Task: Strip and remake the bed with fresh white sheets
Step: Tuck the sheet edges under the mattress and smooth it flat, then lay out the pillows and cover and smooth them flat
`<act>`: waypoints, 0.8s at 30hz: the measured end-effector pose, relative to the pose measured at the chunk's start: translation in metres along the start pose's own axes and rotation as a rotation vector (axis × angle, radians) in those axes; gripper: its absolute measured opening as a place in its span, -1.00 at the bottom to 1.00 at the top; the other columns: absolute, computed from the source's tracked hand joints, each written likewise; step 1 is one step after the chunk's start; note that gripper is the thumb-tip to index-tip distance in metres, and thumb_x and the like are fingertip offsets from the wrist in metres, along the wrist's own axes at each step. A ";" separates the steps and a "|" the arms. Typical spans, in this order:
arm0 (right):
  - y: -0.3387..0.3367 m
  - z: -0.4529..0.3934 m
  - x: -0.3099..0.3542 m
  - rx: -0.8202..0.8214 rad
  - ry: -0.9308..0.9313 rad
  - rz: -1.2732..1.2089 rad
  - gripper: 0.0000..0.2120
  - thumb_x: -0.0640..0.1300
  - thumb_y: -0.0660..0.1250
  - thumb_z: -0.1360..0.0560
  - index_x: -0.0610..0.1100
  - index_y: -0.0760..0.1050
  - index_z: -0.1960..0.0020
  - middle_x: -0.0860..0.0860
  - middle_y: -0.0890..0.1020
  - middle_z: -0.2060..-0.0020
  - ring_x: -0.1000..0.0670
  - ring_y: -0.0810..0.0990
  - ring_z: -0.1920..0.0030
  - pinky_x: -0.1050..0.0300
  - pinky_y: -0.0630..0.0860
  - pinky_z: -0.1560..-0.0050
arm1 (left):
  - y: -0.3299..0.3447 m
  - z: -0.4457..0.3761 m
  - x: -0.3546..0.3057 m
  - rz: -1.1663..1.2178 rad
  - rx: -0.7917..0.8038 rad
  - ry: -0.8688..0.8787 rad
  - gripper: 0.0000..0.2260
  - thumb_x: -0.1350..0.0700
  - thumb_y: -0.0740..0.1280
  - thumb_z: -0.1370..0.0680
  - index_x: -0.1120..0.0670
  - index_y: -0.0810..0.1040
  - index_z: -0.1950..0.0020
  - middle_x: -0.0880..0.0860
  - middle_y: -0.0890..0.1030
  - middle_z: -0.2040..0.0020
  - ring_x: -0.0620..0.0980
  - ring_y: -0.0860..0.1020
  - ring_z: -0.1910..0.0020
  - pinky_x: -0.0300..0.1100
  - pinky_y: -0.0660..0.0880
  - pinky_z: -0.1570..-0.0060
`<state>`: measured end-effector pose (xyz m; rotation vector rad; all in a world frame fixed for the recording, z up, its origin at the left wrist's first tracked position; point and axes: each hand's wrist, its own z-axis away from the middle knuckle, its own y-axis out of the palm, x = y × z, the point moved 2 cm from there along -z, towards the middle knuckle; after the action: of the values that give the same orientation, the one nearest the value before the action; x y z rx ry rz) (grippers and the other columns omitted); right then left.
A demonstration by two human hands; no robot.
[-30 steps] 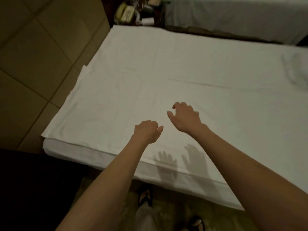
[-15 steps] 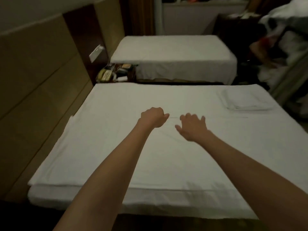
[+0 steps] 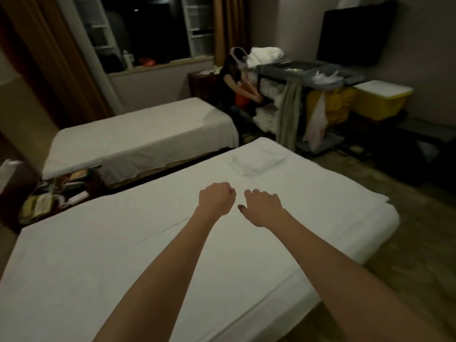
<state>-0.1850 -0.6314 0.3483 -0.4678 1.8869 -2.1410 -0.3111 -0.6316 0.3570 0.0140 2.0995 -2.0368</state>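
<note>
Both arms run off the near edge. Left hand (image 3: 216,200) fisted, empty; right hand (image 3: 263,208) loosely curled over the sheet (image 3: 123,255). Folded linen (image 3: 256,161) far; cart (image 3: 303,95) half hides a person (image 3: 232,80).

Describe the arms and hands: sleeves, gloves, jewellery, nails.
Both forearms are bare; no sleeve shows. The left hand and right hand wear no gloves, and no rings, watch or bracelets show. The right thumbnail looks dark, perhaps polished; dim light leaves that uncertain.

Both bare forearms are stretched forward, side by side. The left hand (image 3: 216,198) is curled into a fist, with nothing seen in its grip. The right hand (image 3: 264,208) is held palm-down, its fingers loosely bent.
</note>
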 end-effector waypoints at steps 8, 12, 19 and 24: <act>-0.055 0.009 -0.118 -0.134 0.067 -0.003 -0.51 0.14 0.02 -0.64 -0.13 0.20 -0.45 -0.11 0.36 -0.38 -0.16 0.38 -0.34 -0.12 0.28 -0.30 | 0.078 -0.008 -0.109 0.008 0.240 0.048 -0.57 -0.14 0.05 -0.64 0.09 0.49 -0.31 0.10 0.55 -0.26 0.12 0.51 -0.22 -0.05 0.40 -0.21; -0.056 0.009 -0.187 -0.140 0.063 0.001 -0.50 0.14 0.01 -0.64 -0.11 0.19 -0.46 -0.10 0.35 -0.40 -0.15 0.38 -0.34 -0.14 0.28 -0.32 | 0.103 -0.010 -0.166 0.031 0.239 0.019 -0.58 -0.13 0.06 -0.64 0.08 0.50 -0.29 0.09 0.57 -0.23 0.11 0.52 -0.20 -0.08 0.41 -0.18; -0.007 0.012 -0.275 -0.005 0.051 0.002 -0.52 0.13 0.02 -0.64 -0.14 0.22 -0.44 -0.10 0.39 -0.33 -0.14 0.42 -0.30 -0.11 0.30 -0.28 | 0.110 -0.037 -0.247 0.020 0.175 0.003 -0.62 -0.09 0.03 -0.66 0.08 0.52 -0.23 0.06 0.61 -0.15 0.08 0.57 -0.11 -0.13 0.44 -0.06; 0.023 -0.006 -0.329 0.035 0.053 -0.001 -0.52 0.12 0.04 -0.63 -0.14 0.21 -0.44 -0.10 0.39 -0.35 -0.14 0.41 -0.31 -0.09 0.25 -0.31 | 0.097 -0.093 -0.296 0.057 0.123 0.029 -0.64 -0.07 0.05 -0.66 0.06 0.53 -0.25 0.05 0.60 -0.17 0.07 0.55 -0.14 -0.10 0.42 -0.12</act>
<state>0.1141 -0.5008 0.3006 -0.4099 1.8735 -2.2042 -0.0208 -0.4931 0.3101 0.1229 1.9642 -2.1403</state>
